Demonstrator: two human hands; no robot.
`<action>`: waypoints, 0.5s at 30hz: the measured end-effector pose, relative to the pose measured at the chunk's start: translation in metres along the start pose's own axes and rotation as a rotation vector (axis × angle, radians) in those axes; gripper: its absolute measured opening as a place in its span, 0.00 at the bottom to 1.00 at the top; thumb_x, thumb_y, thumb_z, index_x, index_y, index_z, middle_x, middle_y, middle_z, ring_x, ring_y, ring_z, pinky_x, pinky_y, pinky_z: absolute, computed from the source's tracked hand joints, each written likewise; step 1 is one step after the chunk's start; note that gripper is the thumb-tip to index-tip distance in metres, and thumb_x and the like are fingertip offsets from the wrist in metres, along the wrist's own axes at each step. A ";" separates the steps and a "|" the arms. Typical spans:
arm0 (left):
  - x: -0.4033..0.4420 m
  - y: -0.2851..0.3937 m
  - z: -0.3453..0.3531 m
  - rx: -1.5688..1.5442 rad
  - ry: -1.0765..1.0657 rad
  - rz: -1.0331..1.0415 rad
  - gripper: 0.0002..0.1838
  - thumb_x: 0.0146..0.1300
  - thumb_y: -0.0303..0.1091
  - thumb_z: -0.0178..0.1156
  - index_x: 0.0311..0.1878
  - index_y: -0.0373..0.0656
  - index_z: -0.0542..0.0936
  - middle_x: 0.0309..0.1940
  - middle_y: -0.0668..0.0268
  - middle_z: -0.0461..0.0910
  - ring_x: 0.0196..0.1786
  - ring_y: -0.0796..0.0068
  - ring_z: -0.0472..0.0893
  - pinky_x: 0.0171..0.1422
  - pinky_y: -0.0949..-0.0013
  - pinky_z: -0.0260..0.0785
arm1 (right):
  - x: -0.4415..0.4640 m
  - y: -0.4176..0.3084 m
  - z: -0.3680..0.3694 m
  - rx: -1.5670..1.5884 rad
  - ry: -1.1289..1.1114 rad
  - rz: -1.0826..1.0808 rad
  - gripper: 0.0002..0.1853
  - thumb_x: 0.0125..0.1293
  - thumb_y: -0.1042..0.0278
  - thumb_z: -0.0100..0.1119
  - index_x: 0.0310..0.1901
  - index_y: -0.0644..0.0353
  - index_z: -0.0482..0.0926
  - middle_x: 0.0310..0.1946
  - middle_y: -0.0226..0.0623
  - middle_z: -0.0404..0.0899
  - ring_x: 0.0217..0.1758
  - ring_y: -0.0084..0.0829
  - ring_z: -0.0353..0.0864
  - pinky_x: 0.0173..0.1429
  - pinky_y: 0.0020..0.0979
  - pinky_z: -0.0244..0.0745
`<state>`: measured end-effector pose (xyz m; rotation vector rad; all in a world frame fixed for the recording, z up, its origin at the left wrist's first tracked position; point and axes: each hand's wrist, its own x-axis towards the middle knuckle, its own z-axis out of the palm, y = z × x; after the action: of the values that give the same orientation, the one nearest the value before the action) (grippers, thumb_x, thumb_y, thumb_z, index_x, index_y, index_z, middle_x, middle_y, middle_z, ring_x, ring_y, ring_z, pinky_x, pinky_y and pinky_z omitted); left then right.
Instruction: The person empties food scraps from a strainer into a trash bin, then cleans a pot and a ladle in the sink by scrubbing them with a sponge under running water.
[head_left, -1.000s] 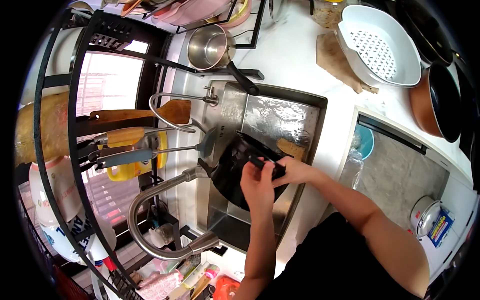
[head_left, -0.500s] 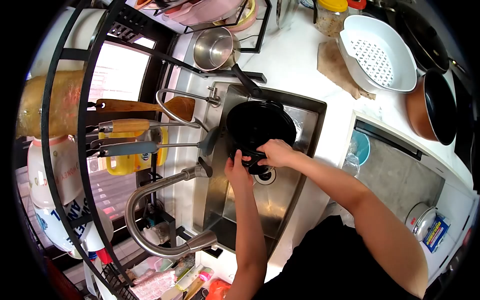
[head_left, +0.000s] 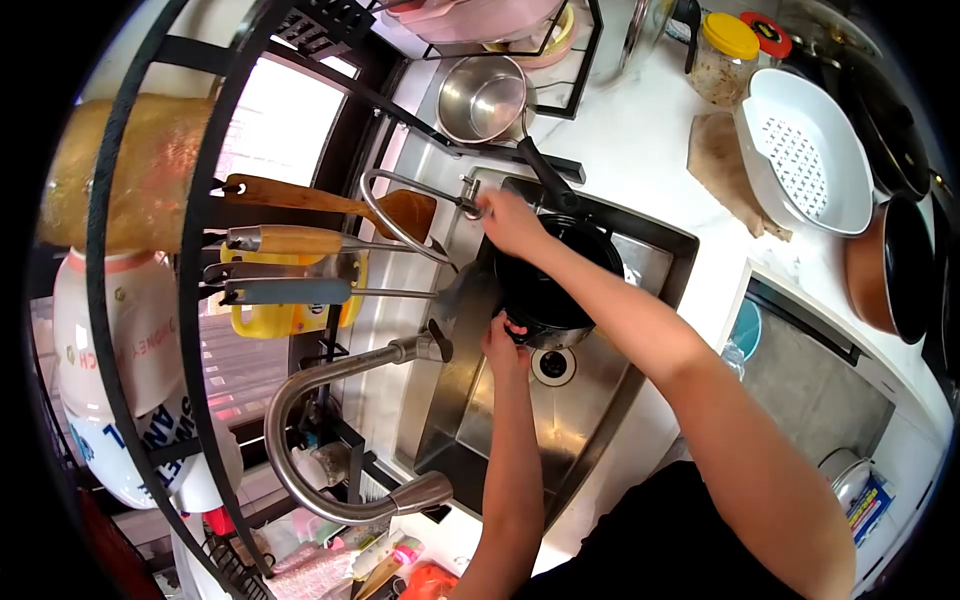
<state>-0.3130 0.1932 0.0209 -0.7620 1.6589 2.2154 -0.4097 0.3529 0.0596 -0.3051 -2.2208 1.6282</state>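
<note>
A black pot (head_left: pixel 562 285) sits tilted in the stainless steel sink (head_left: pixel 470 415), its dark inside facing up. My left hand (head_left: pixel 506 345) is closed on the pot's near side, by its handle. Over the pot's far left edge reaches my right hand (head_left: pixel 512 222), fingers closed at the handle of the slim tap (head_left: pixel 468 195); they are slightly blurred and partly hide it. This tap's thin curved spout ends near the pot's left side. The larger faucet (head_left: pixel 285 430) arches at the lower left, away from both hands.
A steel saucepan (head_left: pixel 485 98) stands beyond the sink, its black handle pointing toward the pot. Wooden and grey-handled spatulas (head_left: pixel 290 291) hang from the black rack (head_left: pixel 190 270) on the left. A white strainer basin (head_left: pixel 850 180) and a copper-coloured pan (head_left: pixel 872 270) occupy the right counter.
My right hand has let go of the pot's near side and moved up and left to the slim tap. My left hand stays on the pot. The whole view has shifted somewhat.
</note>
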 end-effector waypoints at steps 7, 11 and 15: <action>0.039 -0.013 -0.035 -0.216 -0.042 -0.115 0.12 0.59 0.31 0.50 0.20 0.45 0.64 0.13 0.72 0.61 0.18 0.80 0.63 0.26 0.76 0.59 | 0.075 0.032 0.028 0.359 -0.296 0.309 0.19 0.60 0.51 0.46 0.40 0.61 0.71 0.21 0.38 0.71 0.16 0.27 0.72 0.21 0.28 0.70; 0.041 -0.015 -0.040 -0.281 -0.007 -0.165 0.11 0.60 0.31 0.49 0.21 0.45 0.63 0.13 0.73 0.59 0.18 0.80 0.61 0.25 0.76 0.58 | 0.041 0.065 -0.002 -0.130 -0.478 0.133 0.17 0.59 0.56 0.46 0.33 0.63 0.74 0.26 0.47 0.76 0.27 0.40 0.77 0.31 0.36 0.73; 0.047 -0.022 -0.046 -0.359 -0.029 -0.163 0.11 0.60 0.31 0.48 0.22 0.45 0.63 0.14 0.73 0.59 0.18 0.81 0.61 0.24 0.76 0.57 | -0.076 0.037 -0.077 -0.461 -0.559 0.264 0.13 0.54 0.64 0.48 0.31 0.66 0.77 0.34 0.52 0.76 0.41 0.48 0.75 0.44 0.43 0.72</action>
<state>-0.3290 0.1521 -0.0324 -0.9093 1.1503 2.4191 -0.3104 0.4025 0.0320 -0.2976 -3.1031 1.4250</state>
